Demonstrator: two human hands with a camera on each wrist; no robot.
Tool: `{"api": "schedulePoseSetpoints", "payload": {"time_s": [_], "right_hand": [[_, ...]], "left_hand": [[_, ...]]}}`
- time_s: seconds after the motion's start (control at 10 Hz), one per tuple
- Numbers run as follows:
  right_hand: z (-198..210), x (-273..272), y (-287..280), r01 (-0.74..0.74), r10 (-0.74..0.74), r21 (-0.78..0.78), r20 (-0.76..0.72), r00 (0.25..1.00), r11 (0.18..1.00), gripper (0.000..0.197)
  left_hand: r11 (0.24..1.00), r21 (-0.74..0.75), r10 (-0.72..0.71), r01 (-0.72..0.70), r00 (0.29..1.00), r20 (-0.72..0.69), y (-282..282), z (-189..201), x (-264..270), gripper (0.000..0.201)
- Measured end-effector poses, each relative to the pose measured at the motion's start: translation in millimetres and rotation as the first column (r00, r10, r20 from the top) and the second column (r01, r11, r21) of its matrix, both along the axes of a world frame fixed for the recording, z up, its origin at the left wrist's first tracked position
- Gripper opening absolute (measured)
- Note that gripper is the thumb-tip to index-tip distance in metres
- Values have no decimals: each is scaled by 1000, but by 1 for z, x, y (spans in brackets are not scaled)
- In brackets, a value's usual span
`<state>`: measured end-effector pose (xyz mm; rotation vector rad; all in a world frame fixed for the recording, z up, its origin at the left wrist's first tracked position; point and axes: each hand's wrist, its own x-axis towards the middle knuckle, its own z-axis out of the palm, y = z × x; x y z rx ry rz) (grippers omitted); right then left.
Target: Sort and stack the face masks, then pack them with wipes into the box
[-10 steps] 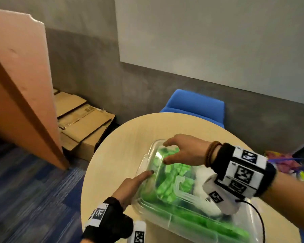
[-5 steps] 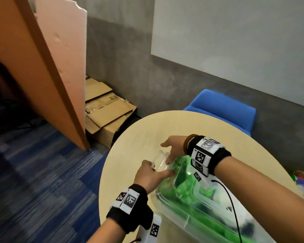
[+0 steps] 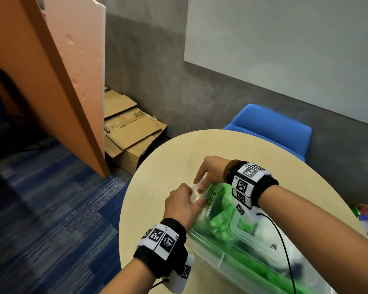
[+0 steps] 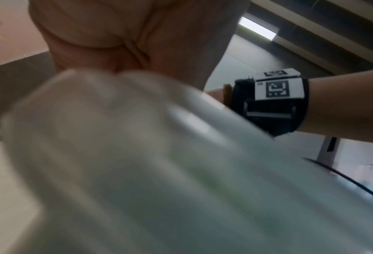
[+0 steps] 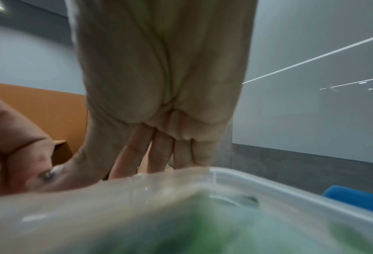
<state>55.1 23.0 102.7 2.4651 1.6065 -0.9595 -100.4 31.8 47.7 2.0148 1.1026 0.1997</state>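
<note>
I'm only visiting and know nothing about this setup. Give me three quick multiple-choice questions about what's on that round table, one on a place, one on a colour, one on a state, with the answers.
1. Where on the round pale wooden table does the clear plastic box sit?
A. at its far edge by the chair
B. on the near right part
C. on the floor beside it

2. What colour is the upholstered chair behind the table?
A. blue
B. red
C. black

3. What are the left hand and the right hand doing?
A. resting flat on the table
B. both working at the box's far left corner
C. holding a cardboard sheet

Answers: 1 B, the box lies toward the viewer's right; 2 A, its seat back is bright blue; 3 B, fingers of both hands meet on the clear lid corner.
</note>
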Motion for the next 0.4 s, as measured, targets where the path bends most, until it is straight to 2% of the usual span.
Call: {"api": "schedulePoseSetpoints", "payload": {"time_s": [0.2,0.4], "right_hand": [[-4,1,-16,72,-65,58,-121,991,996,44],[-9,-12,-37,132,-119,137,-99,988,982,45]], "left_hand": [[998,15,-69,69,997,-17,0,2,-4,39],[986,34,-167,166,985,32,0,-6,-12,35]]}}
